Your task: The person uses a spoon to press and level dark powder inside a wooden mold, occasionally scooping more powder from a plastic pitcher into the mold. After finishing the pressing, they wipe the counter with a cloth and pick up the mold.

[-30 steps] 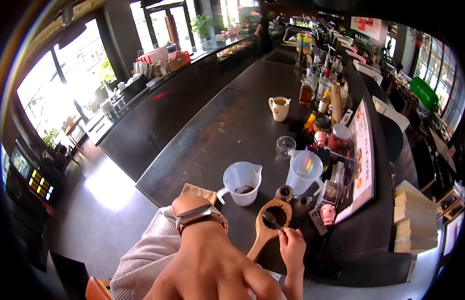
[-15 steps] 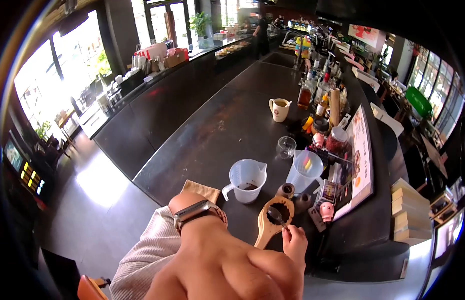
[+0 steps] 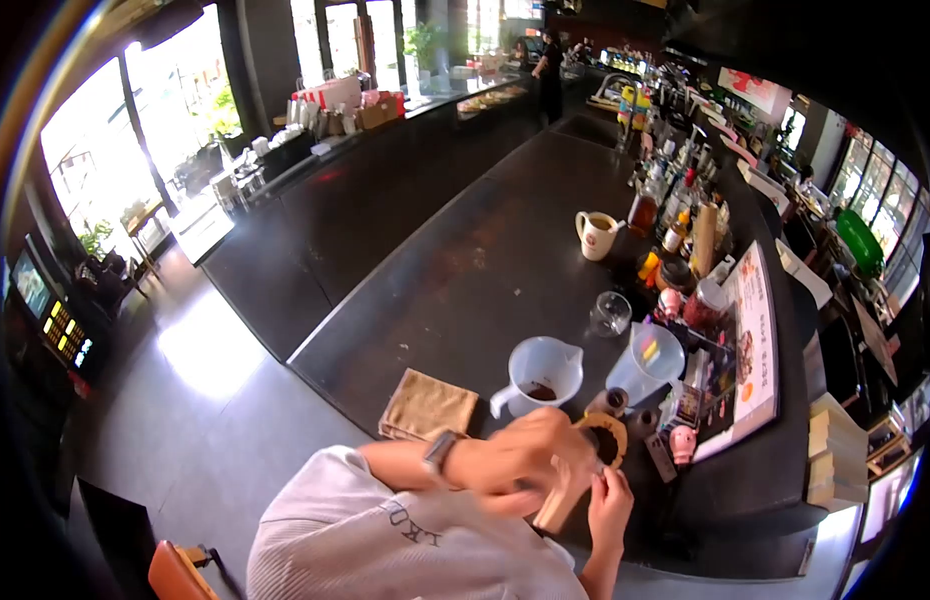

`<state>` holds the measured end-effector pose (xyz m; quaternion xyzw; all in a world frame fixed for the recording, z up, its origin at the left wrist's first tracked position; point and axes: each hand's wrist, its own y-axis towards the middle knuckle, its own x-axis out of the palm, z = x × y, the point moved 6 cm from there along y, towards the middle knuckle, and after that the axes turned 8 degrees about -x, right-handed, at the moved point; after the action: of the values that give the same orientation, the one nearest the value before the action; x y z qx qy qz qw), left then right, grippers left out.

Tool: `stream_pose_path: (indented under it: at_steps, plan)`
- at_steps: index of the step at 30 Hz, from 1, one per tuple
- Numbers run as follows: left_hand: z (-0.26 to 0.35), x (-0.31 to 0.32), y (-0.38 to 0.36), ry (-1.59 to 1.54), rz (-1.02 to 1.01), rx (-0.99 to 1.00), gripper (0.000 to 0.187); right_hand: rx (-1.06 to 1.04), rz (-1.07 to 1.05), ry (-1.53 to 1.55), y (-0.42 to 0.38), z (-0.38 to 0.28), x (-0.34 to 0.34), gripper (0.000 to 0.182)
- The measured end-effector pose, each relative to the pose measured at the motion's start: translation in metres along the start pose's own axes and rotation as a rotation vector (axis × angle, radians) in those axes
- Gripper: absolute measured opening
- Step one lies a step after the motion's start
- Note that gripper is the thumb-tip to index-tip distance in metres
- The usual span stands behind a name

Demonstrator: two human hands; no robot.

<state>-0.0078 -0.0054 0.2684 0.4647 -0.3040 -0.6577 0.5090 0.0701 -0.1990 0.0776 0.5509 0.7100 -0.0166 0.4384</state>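
Observation:
A wooden scoop-like holder with a long handle lies near the counter's front edge, dark grounds in its round opening. Over its handle is my left hand, fingers curled and slightly blurred; whatever it may grip is hidden. My right hand pinches at the rim's lower right, where it held a small spoon a moment ago; little of that spoon can be made out now. Just behind stands a translucent measuring jug with dark grounds at its bottom. Next to the holder is a small dark jar.
A folded brown cloth lies left of the jug. Behind and right are a second measuring jug, a clear glass and a white mug. Bottles, a pink pig figure and a menu board line the right side.
My left hand has moved from close to the camera down over the wooden holder. The view has shifted, so the counter items appear farther right. The spoon is no longer plainly visible.

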Motion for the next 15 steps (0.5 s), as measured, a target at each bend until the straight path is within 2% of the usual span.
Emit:
stream_pose_path:
  at_steps: [1, 2, 4, 6, 7, 10, 14, 15]
  plan:
    - [-0.038, 0.015, -0.031, 0.038, -0.044, -0.184, 0.011, -0.003, 0.018, -0.005, 0.001, -0.005, 0.0, 0.019]
    - [-0.055, 0.021, -0.044, 0.131, 0.006, -0.263, 0.016, 0.005, 0.024, -0.003, 0.001, -0.007, 0.001, 0.021]
    - [-0.1, 0.041, -0.1, 0.123, -0.031, -0.534, 0.029, 0.048, 0.016, -0.042, -0.001, -0.015, -0.001, 0.023]
    - [-0.109, 0.05, -0.131, 0.137, -0.012, -0.634, 0.039, 0.136, -0.018, -0.093, -0.009, -0.011, 0.003, 0.031]
    - [-0.111, 0.056, -0.142, 0.151, 0.001, -0.677, 0.043, 0.128, 0.061, -0.06, -0.01, -0.015, 0.003, 0.026]
    - [-0.115, 0.072, -0.165, 0.177, 0.05, -0.665, 0.057, 0.105, 0.111, -0.098, -0.014, -0.034, -0.003, 0.023]
    - [-0.139, 0.091, -0.192, 0.123, 0.058, -0.649, 0.072, 0.225, 0.09, -0.149, -0.023, -0.029, 0.005, 0.027]
    - [-0.146, 0.092, -0.198, 0.138, 0.075, -0.665, 0.071, 0.236, 0.108, -0.165, -0.023, -0.032, 0.005, 0.027]
